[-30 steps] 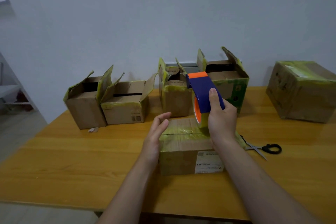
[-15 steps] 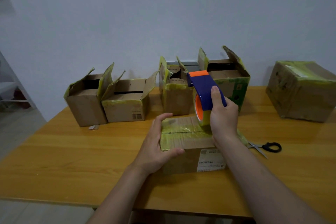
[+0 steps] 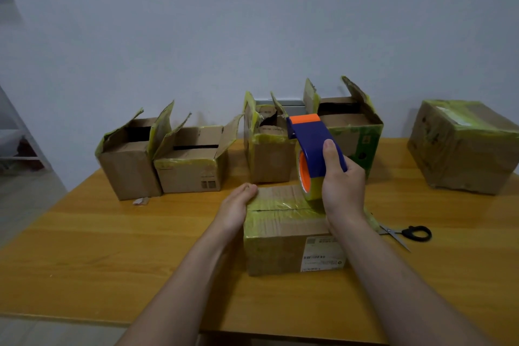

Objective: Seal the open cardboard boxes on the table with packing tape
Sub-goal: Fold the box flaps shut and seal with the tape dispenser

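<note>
Cardboard patched with yellowish tape fills the middle of the frame. The closed box [image 3: 283,236] sits on the wooden table [image 3: 112,247] at lower centre, its top flaps meeting along a dark seam. The right hand [image 3: 342,191] grasps the tape dispenser [image 3: 316,146], which is blue with an orange tip and an orange core. Its fingers are wrapped round the dispenser's body and one finger lies along the blue back. The roll end is down on the box top, at the right end of the seam. The left hand [image 3: 236,208] is flat against the box's left side, fingers straight and together, fingertips at the upper left edge. It holds nothing.

Behind, across the centre of the frame, four boxes stand in a row with their flaps up: the far-left open box [image 3: 126,168], the second open box [image 3: 191,174], the third open box [image 3: 269,160] and the green-printed open box [image 3: 362,137], this last partly behind the dispenser. At the right edge of the frame the sealed box [image 3: 463,149] stands well apart from them. Black-handled scissors [image 3: 407,233] lie on the table just right of the right wrist. A small paper scrap [image 3: 141,201] lies at the foot of the far-left open box.
</note>
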Tool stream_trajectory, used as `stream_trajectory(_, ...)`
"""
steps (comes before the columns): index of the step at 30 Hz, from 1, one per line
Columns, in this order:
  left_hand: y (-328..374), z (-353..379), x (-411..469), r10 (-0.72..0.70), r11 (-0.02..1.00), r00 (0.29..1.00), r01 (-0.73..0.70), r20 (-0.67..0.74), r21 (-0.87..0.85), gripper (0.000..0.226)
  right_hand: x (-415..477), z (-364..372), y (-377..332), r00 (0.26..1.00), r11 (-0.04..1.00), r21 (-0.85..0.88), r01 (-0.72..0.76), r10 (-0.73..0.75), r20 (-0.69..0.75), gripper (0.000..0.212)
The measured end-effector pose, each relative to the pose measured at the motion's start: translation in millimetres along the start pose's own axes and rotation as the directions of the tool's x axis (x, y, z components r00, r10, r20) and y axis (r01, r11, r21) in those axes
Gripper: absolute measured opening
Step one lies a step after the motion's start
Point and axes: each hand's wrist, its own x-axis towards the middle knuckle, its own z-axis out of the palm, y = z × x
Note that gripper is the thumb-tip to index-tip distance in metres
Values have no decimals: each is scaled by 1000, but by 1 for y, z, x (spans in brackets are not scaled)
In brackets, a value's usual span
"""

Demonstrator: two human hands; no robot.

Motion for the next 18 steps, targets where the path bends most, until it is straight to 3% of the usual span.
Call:
stream_trajectory(2, 1, -4, -1, 2, 999, 998, -5, 59, 50, 36, 0, 1, -1, 1000, 1000, 0, 1, -1, -1, 36)
stream_trajectory(5, 3, -12, 4, 36, 940, 996, -63, 84, 336, 34, 1, 0, -1, 1000, 1000, 7, 1, -1, 5, 36)
stream_trajectory(8, 10, -23, 5, 257, 757, 959, -127, -115, 641, 25, 1, -2, -1, 1000, 1000, 12, 2, -2, 19, 35)
stream_trajectory(10, 12, -23, 3, 320, 773, 937, -174, -139, 610, 24, 1, -1, 0, 1000, 1000, 17, -3, 3, 17, 34)
stream_trajectory(12, 8, -14, 1, 261, 878, 961, -196, -92, 437, 28, 2, -1, 0, 1000, 1000, 15, -5, 5, 17, 34)
stream_trajectory(14, 4, -8, 1, 232, 920, 967, -183, -105, 348, 36, 2, -1, 0, 1000, 1000, 15, -1, 1, 22, 37)
stream_trajectory(18, 5, -8, 4, 237, 915, 965, -184, -109, 358, 40, 3, -2, 1, 1000, 1000, 12, 7, -7, 28, 42)
